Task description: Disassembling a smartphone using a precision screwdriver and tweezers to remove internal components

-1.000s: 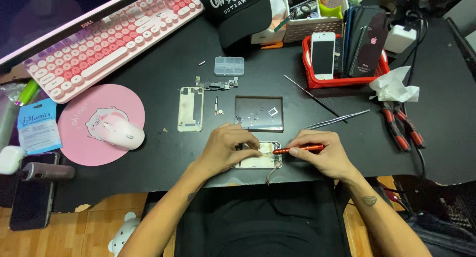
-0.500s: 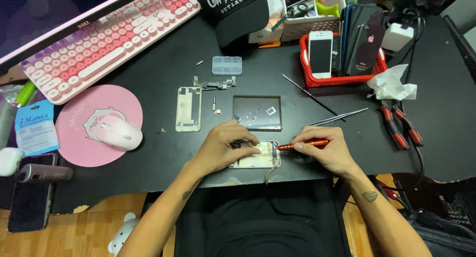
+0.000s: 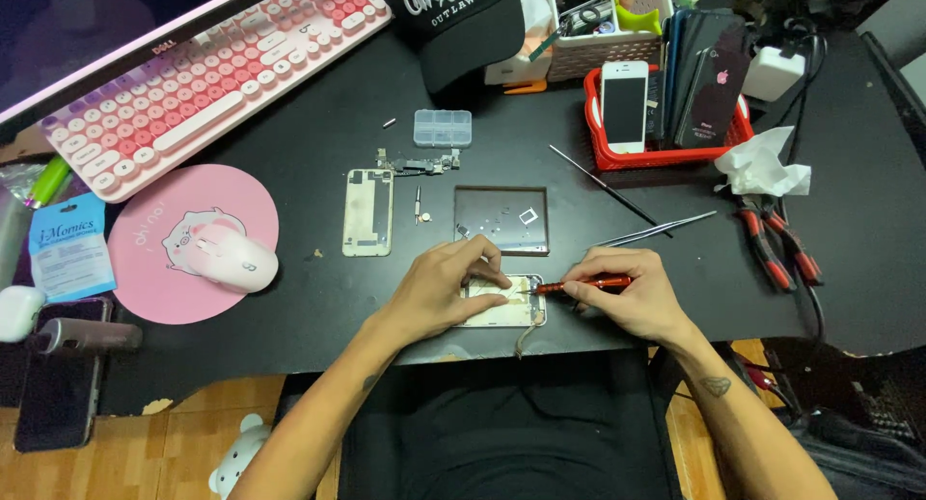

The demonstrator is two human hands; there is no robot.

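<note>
Both of our hands work at the near edge of the black counter (image 3: 289,124) in the single head view. Our left hand (image 3: 446,290) lies curled over the opened silver phone chassis (image 3: 503,301), fingertips pressed down on its left part to steady it. Our right hand (image 3: 632,293) pinches a slim red-handled screwdriver (image 3: 584,285) between thumb and fingers, the tip pointing left into the chassis interior near its upper right corner.

From how things lie, we judge the teardown well under way: the phone is already open, and a pale rectangular inner frame plate (image 3: 368,212) lies apart on the counter beyond the left hand. Just beside it rests a small dark flex-cable assembly (image 3: 419,162), and above that a clear plastic compartment box (image 3: 442,128). A dark square magnetic mat (image 3: 502,219) with a few tiny parts sits just beyond the chassis. The chassis has parts inside yet, though we cannot tell which fasteners remain.

Metal tweezers (image 3: 656,232) and a thin metal probe (image 3: 603,184) lie to the right of the mat. Farther right are red-handled pliers (image 3: 776,242) and a crumpled white tissue (image 3: 762,167). A red wire basket (image 3: 666,157) holding several phones stands behind. To the left sit a pink round mouse pad (image 3: 154,269) with a pink mouse (image 3: 231,259) and a pink-and-white keyboard (image 3: 212,66).
</note>
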